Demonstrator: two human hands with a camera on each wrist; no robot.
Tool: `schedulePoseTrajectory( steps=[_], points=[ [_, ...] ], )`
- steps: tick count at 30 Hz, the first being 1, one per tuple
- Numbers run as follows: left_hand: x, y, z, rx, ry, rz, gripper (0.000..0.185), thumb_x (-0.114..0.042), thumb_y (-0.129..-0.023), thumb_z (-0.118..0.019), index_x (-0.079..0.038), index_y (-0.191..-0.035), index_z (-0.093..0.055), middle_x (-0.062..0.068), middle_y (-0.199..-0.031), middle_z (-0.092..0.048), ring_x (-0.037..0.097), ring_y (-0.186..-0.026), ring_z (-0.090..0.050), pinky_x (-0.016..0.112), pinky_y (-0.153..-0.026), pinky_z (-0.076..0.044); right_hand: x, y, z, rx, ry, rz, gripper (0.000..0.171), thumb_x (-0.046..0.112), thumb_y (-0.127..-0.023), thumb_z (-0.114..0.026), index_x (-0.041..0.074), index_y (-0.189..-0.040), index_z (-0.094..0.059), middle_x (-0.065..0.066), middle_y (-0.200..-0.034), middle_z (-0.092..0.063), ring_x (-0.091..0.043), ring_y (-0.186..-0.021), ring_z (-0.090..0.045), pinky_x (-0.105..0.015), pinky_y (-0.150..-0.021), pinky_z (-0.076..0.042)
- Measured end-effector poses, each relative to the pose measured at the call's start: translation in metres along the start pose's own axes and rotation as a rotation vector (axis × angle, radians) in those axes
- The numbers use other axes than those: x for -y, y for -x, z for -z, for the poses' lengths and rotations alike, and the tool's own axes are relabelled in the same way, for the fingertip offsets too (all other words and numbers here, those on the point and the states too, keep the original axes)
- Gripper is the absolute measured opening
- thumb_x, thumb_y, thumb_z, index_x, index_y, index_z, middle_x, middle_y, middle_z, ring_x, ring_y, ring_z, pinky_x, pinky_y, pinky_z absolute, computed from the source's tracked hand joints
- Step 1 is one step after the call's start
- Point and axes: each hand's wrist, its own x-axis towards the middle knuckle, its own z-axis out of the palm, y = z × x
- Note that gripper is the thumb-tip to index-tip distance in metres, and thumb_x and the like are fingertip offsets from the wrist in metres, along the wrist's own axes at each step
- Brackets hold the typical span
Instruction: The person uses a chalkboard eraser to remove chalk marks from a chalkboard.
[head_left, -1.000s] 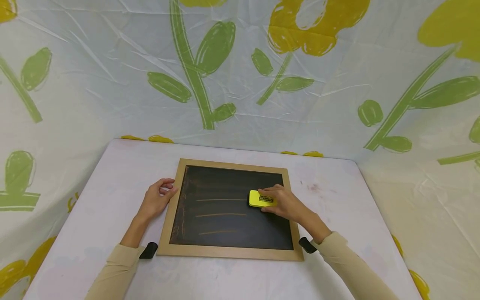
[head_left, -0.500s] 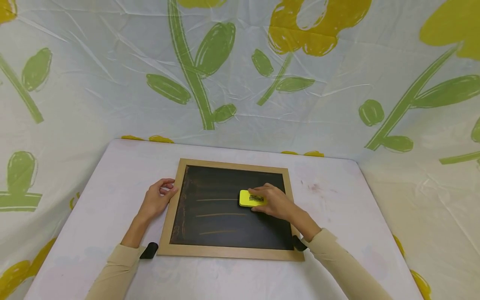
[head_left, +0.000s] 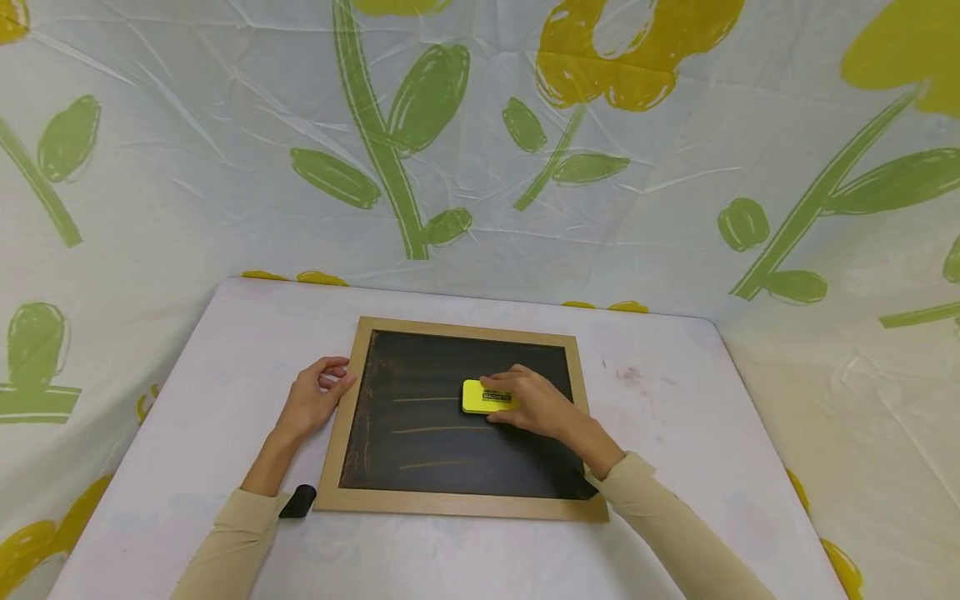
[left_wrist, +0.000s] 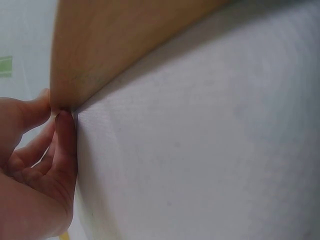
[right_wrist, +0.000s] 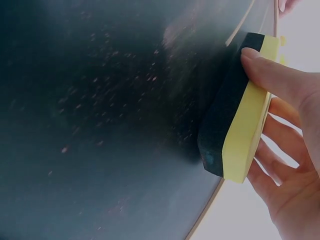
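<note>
Yellow-and-black eraser (head_left: pixel 474 397), black chalkboard (head_left: pixel 427 367), white backdrop (head_left: pixel 247 183) with green-and-yellow flowers

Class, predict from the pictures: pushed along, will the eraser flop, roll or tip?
Flopping seems unlikely: pinched by the right hand, the eraser shows straight edges. Rolling looks doubtful, given its flat sides. It probably won't tip either, being wide and low.

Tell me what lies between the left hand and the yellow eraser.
In the head view, between the left hand and the yellow eraser lie the wooden frame and dark board surface, which bears a tan line.
</note>
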Motion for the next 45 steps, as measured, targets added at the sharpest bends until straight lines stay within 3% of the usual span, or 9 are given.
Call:
schedulePoseTrajectory(
  steps=[34, 45],
  points=[
    [0.000, 0.001, -0.001, 0.003, -0.006, -0.003, 0.040, -0.020, -0.102, -0.067, 0.004, -0.134, -0.059, 0.020, -0.113, -0.064, 0.030, -0.094, -0.060, 0.036, -0.079, -0.047, 0.043, -0.051, -0.017, 0.095, 0.089, 0.013, 0.061, 0.032, -0.086, -0.086, 0.009, -0.138, -0.065, -0.008, -0.134, -0.068, -0.021, -0.099, -0.057, -0.035, -0.082, -0.052],
    [-0.003, 0.002, 0.001, 0.009, -0.002, 0.015, 0.040, -0.019, -0.102, -0.066, 0.004, -0.134, -0.059, 0.020, -0.113, -0.063, 0.030, -0.095, -0.059, 0.035, -0.079, -0.047, 0.057, -0.068, -0.022, 0.113, 0.130, 0.074, 0.061, 0.035, -0.088, -0.084, 0.008, -0.139, -0.064, -0.007, -0.135, -0.067, -0.021, -0.103, -0.060, -0.034, -0.086, -0.053]
  ],
)
